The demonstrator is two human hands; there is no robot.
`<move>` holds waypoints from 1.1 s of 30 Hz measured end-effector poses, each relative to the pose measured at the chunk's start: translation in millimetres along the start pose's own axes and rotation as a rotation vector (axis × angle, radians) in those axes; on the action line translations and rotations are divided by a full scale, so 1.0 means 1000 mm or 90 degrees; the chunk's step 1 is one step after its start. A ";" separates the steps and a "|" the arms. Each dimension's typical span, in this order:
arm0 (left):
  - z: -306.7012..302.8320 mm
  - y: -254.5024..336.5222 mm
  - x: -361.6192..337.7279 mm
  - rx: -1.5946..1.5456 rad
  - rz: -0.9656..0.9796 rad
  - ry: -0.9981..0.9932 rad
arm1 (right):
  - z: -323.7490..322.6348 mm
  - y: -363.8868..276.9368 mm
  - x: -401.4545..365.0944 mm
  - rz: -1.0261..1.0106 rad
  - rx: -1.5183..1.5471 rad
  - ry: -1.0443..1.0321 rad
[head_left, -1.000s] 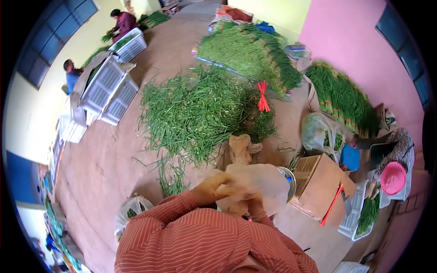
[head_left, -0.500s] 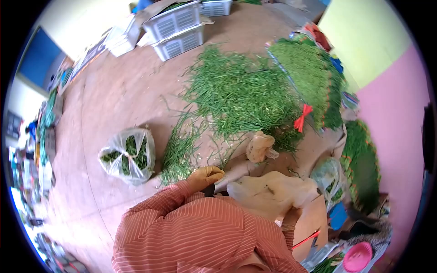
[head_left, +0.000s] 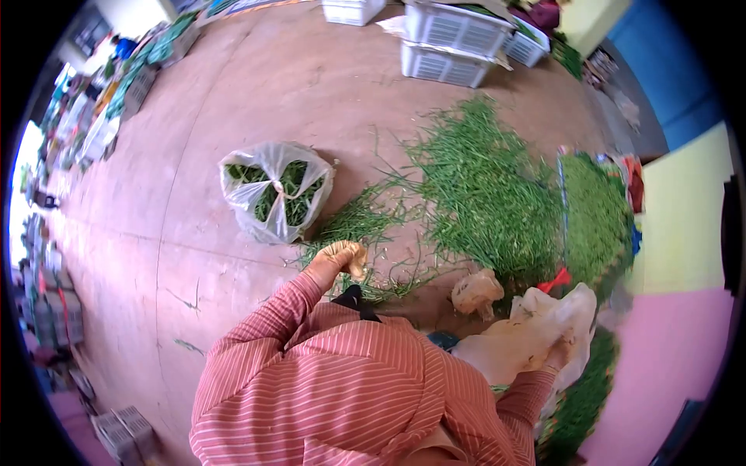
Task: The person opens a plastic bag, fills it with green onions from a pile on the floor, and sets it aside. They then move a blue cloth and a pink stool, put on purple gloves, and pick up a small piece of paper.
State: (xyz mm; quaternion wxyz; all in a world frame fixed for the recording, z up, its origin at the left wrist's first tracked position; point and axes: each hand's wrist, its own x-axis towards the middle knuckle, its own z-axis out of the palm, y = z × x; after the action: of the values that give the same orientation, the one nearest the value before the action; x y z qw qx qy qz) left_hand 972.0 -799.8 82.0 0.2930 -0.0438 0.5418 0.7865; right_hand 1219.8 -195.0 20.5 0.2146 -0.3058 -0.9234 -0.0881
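Head view, left hand (head_left: 339, 259) maybe touching loose greens (head_left: 356, 224), grip unclear, right hand (head_left: 556, 356) clutching one white sack (head_left: 513, 342)

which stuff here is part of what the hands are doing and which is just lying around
In hand: left hand at the small heap of green stalks; right hand holding the pale plastic bag.
Lying about: tied clear bag of greens; white crates; red ties; crumpled bag.
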 end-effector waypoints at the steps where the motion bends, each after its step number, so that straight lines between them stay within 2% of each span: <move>1: -0.010 0.005 -0.002 -0.020 0.023 0.053 | 0.007 -0.004 0.008 -0.008 0.081 0.035; 4: -0.041 0.026 -0.014 -0.021 0.048 0.083 | 0.021 -0.055 0.020 0.058 0.166 0.062; 6: -0.048 0.045 -0.027 0.011 0.062 0.159 | 0.026 -0.093 0.022 0.084 0.172 0.025; 8: -0.060 0.047 -0.038 -0.068 0.079 0.172 | 0.037 -0.125 0.023 0.095 0.147 -0.055; 11: -0.063 0.050 -0.057 -0.048 0.088 0.236 | 0.058 -0.158 0.029 0.075 0.084 -0.239; 14: -0.059 0.045 -0.069 0.007 0.019 0.298 | 0.085 -0.189 0.042 -0.029 -0.007 -0.497; 17: -0.047 0.035 -0.082 0.019 0.024 0.361 | 0.111 -0.231 0.054 -0.218 -0.018 -0.715; 19: -0.038 0.020 -0.088 -0.018 0.032 0.399 | 0.115 -0.265 0.065 -0.357 0.005 -0.807; 21: -0.026 0.011 -0.094 -0.058 0.047 0.444 | 0.102 -0.320 0.078 -0.426 0.157 -0.822; 22: -0.020 0.005 -0.093 -0.062 0.054 0.457 | 0.088 -0.351 0.084 -0.390 0.303 -0.829; 23: -0.018 -0.003 -0.090 -0.141 0.088 0.471 | -0.016 -0.396 0.092 -0.211 0.472 -0.853; 24: -0.016 -0.012 -0.086 -0.223 0.122 0.483 | 0.001 -0.410 0.096 -0.190 0.598 -0.838; 25: -0.015 -0.018 -0.081 -0.262 0.146 0.439 | -0.007 -0.437 0.102 -0.309 0.730 -0.779; 26: -0.009 -0.020 -0.072 -0.316 0.160 0.424 | -0.023 -0.463 0.107 -0.486 0.821 -0.643; 27: -0.004 -0.020 -0.063 -0.356 0.183 0.397 | -0.075 -0.491 0.108 -0.563 0.854 -0.568; 28: 0.003 -0.020 -0.052 -0.397 0.203 0.367 | -0.125 -0.511 0.106 -0.596 0.868 -0.558; 29: 0.012 -0.018 -0.039 -0.434 0.204 0.356 | -0.148 -0.527 0.101 -0.724 0.882 -0.449; 31: 0.030 -0.009 -0.017 -0.538 0.213 0.337 | -0.188 -0.549 0.070 -0.849 1.021 -0.370; 32: 0.046 0.007 -0.017 -0.636 0.248 0.280 | -0.177 -0.554 0.046 -0.937 1.024 -0.434; 33: 0.052 0.011 -0.014 -0.623 0.251 0.276 | -0.141 -0.560 0.014 -1.056 0.907 -0.409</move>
State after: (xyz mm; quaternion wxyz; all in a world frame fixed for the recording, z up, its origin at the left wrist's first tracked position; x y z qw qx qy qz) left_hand 990.5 -762.6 117.4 -0.0315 -0.2330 0.1601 0.9587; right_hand 920.2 -675.7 134.8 -0.0316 0.5818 -0.6935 0.4238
